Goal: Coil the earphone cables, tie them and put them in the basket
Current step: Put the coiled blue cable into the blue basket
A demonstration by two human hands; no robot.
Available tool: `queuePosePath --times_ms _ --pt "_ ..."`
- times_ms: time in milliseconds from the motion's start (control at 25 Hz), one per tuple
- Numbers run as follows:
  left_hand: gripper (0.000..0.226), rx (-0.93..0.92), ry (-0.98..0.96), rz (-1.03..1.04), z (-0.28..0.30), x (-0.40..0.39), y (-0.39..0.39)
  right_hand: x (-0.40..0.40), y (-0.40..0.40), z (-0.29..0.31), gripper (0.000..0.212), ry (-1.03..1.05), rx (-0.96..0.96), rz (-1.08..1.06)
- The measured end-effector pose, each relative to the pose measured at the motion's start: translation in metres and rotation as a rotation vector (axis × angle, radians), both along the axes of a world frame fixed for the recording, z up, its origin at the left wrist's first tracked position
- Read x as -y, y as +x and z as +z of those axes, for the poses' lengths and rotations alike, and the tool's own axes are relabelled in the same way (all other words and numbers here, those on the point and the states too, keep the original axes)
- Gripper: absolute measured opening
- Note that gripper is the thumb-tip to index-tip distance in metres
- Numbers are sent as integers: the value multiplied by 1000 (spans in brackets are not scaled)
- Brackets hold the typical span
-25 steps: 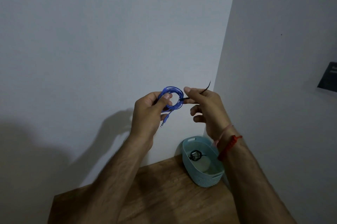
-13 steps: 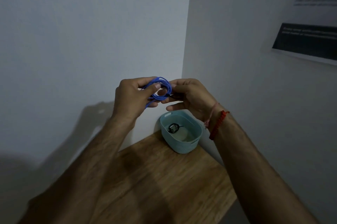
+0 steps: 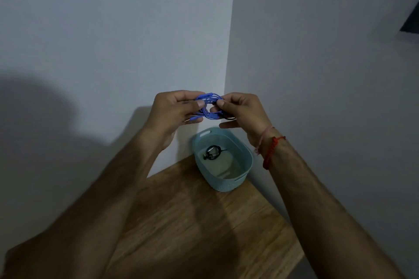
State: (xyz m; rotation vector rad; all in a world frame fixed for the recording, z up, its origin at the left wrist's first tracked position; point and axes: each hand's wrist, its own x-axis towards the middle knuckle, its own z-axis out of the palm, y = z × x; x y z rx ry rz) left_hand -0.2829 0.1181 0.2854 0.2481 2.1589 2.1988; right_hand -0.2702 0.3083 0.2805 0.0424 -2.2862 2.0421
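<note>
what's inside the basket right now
One black coiled earphone cable lies on the pale floor of the basket. The near wall hides the front strip of the floor.

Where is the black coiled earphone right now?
In the head view, the black coiled earphone lies inside the light blue basket, toward its far end, on the wooden table in the wall corner, below both hands.

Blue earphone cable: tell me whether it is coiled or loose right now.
Coiled. The blue earphone cable forms a small ring of loops pinched between the left hand and the right hand, above the basket.
</note>
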Motion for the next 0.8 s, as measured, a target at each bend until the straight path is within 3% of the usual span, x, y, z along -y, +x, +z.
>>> queuePosePath --times_ms 160,240,440,680,800 --pt "16 142 199 143 -57 -35 -36 -19 -42 -54 6 -122 149 -114" --pt "11 220 186 174 -91 -51 -55 -27 -64 -91 3 -57 201 -220" --pt "12 320 -99 83 -164 -70 -97 -47 -101 -172 11 297 316 -301" --pt "13 387 -479 -78 -218 -95 -129 -63 -119 -219 32 886 411 -102" --pt "17 406 -586 -82 -235 -104 -136 -60 -123 -235 39 966 471 -124"
